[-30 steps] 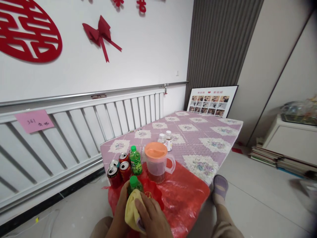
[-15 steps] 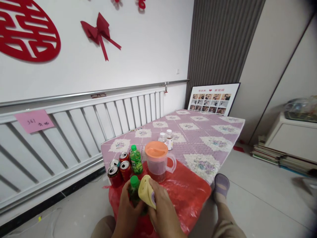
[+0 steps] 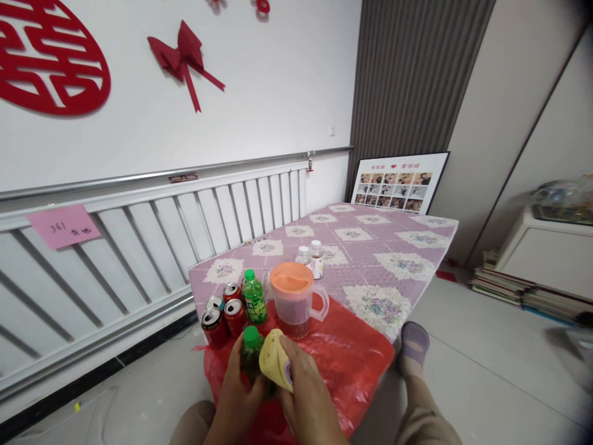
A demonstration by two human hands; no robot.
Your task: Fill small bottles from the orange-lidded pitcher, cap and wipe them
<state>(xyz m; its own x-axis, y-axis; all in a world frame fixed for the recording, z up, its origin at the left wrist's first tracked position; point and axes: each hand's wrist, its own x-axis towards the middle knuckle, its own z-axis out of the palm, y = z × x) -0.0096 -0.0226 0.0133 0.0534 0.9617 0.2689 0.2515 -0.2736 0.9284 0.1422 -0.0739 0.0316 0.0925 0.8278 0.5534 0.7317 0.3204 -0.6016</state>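
My left hand (image 3: 238, 386) is wrapped round a green-capped plastic bottle (image 3: 251, 350) above the red plastic sheet (image 3: 356, 364). A folded yellow cloth (image 3: 275, 360) with a purple edge is gripped in my right hand (image 3: 308, 389), close against the bottle's right side. The bottle's lower part is hidden behind my fingers and the cloth. Just beyond my hands stand a second green-capped bottle (image 3: 254, 298) with a green label and a clear jug (image 3: 291, 303) with an orange lid. Several opened drink cans (image 3: 235, 316) are grouped to the left.
Two small white-capped bottles (image 3: 317, 259) stand behind the jug on the purple flowered tablecloth (image 3: 319, 233). A white radiator (image 3: 152, 238) runs along the wall at the left. A framed photo board (image 3: 398, 184) leans beyond the table's far end.
Both hands keep their hold on the bottle and the cloth, nearly in the same place. The view has shifted very slightly.
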